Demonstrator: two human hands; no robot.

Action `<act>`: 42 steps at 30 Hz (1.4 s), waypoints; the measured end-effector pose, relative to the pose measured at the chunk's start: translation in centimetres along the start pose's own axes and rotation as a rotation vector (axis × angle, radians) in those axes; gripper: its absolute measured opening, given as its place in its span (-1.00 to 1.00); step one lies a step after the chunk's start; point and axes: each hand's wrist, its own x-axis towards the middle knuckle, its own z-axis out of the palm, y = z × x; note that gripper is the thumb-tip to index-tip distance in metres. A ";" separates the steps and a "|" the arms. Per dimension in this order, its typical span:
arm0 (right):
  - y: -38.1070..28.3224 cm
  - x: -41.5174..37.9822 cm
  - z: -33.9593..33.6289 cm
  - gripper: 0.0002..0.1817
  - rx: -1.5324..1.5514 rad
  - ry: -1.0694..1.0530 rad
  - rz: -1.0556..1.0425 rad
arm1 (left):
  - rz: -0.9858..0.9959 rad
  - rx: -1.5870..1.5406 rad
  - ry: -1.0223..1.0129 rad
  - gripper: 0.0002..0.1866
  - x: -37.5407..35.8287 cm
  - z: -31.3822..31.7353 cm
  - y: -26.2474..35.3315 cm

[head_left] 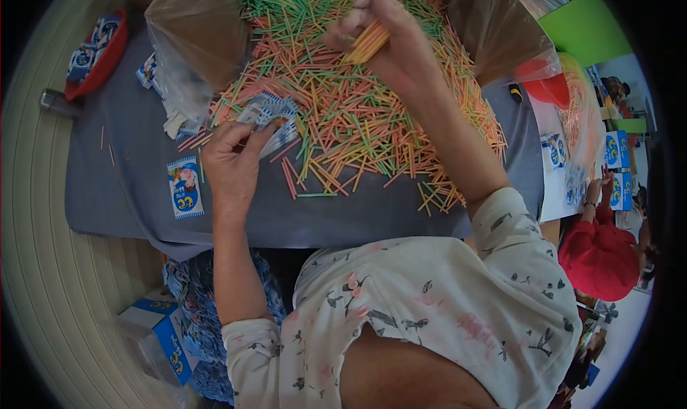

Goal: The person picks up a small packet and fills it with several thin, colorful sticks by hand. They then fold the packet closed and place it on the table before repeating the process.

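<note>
My right hand (pixel 390 40) is raised over the pile, its fingers curled round a small bundle of yellow and orange sticks (pixel 369 42). Lower and to the left, my left hand (pixel 235 158) pinches a blue and white printed packet (pixel 275 119) between thumb and fingers. Beneath both hands spreads a large heap of thin coloured sticks (pixel 351 115), green at the back and pink, orange and yellow nearer me. A flat blue packet with a printed picture (pixel 185 187) lies on the table, left of my left forearm.
A red basin (pixel 122 47) of packets and a metal cylinder (pixel 59 103) stand at the left. Boxes lined with clear plastic (pixel 200 37) flank the heap. On the right are another red basin (pixel 547 87) and a person in red (pixel 601 255). A blue and white carton (pixel 161 334) sits below.
</note>
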 end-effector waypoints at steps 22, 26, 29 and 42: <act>4.7 -1.0 6.6 -0.59 -0.367 0.166 0.024 | -0.165 -0.696 -0.133 -0.83 0.2 5.9 0.9; 3.7 -0.6 6.9 -0.62 -0.504 0.328 -0.110 | -0.094 -0.662 -0.146 -0.81 1.0 6.2 1.0; 1.9 -1.7 5.2 -0.72 -0.818 0.245 -0.073 | -0.054 -0.644 -0.006 -0.76 0.8 3.3 1.8; 5.6 -1.9 6.8 -0.85 -2.302 -0.508 0.179 | 0.138 -0.440 0.074 -0.70 -4.2 -1.1 -1.1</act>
